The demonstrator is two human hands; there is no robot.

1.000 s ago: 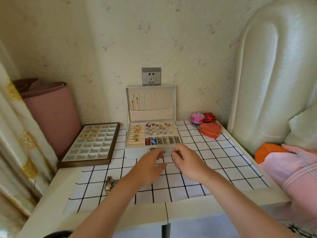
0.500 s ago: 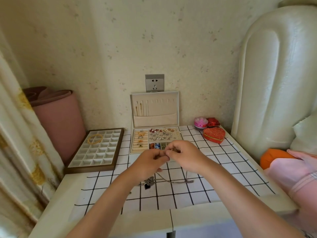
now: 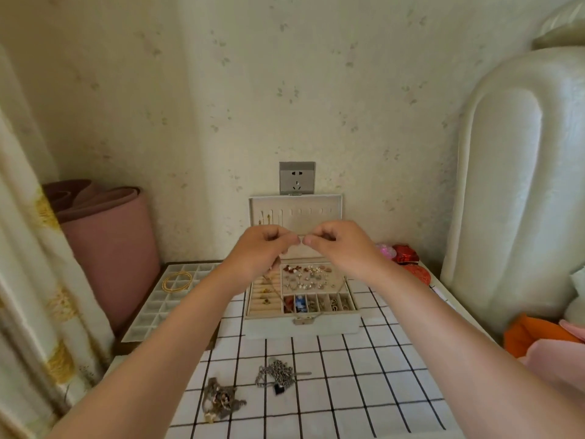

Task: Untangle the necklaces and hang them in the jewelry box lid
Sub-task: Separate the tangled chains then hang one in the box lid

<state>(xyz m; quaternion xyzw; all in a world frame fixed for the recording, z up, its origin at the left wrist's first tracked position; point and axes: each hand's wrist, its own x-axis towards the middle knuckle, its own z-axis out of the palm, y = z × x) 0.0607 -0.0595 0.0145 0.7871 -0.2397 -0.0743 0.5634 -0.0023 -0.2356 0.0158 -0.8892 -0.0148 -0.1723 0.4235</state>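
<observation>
Head view. You are facing a speckled cream wall with a grey socket [image 3: 297,178], over a table laid with a white cloth [image 3: 364,375] ruled in black squares. The jewelry box [image 3: 302,324] sits open at the back of the cloth. Its lid [image 3: 326,204] stands upright against the wall just below the socket. A few hung necklaces [image 3: 269,217] show at the lid's left hooks.

Your left hand [image 3: 259,251] and right hand [image 3: 345,248] are raised in front of the lid, fingers curled, thumb and forefinger tips nearly meeting. Each pinches an end of a fine chain [image 3: 278,294]. Its loop hangs faintly below the hands over the box's compartments, and the clasp itself is too small to make out.

Two tangles lie on the cloth nearer you:
- A silver tangle [image 3: 275,373] with a dark pendant [image 3: 278,389].
- A brownish tangle [image 3: 220,399] to its left, apart from it.

Left of the box is a compartment tray [image 3: 158,308] with a gold bangle [image 3: 177,282] in it. A rolled pink mat [image 3: 110,248] lies behind the tray, with a curtain [image 3: 31,280] at the edge of the view. Right of the box stands a red heart box [image 3: 418,274]. A padded white headboard [image 3: 522,201] is beyond that.
</observation>
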